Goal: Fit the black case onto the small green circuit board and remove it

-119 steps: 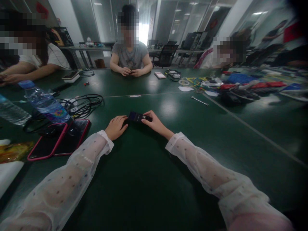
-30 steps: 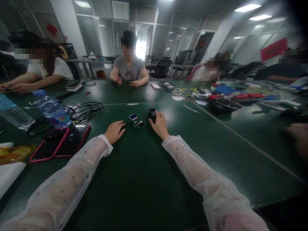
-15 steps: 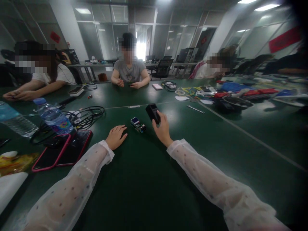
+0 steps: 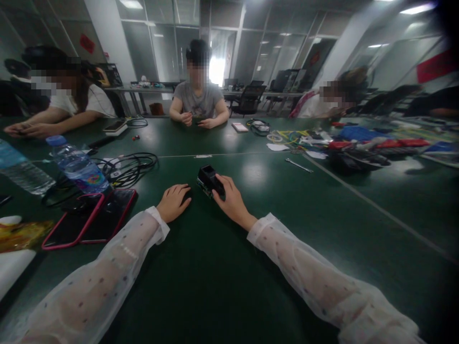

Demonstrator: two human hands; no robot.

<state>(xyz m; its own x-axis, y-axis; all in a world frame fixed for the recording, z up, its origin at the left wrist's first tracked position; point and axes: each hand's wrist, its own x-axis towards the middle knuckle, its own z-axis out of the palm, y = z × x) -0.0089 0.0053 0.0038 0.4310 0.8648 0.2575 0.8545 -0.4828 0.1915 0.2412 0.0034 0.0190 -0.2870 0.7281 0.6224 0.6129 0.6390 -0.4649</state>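
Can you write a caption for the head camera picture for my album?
Right hand holding a black case over a circuit board, left hand resting on the green table.

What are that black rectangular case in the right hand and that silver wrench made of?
The black rectangular case in the right hand looks like matte plastic, going by its dull surface, though painted metal is possible. The silver wrench is probably bare steel: it has a metallic sheen.

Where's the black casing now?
In the head view, near picture centre, the black casing is in the right hand, over the small circuit board, with the left hand to its left; whether casing and board touch isn't clear.
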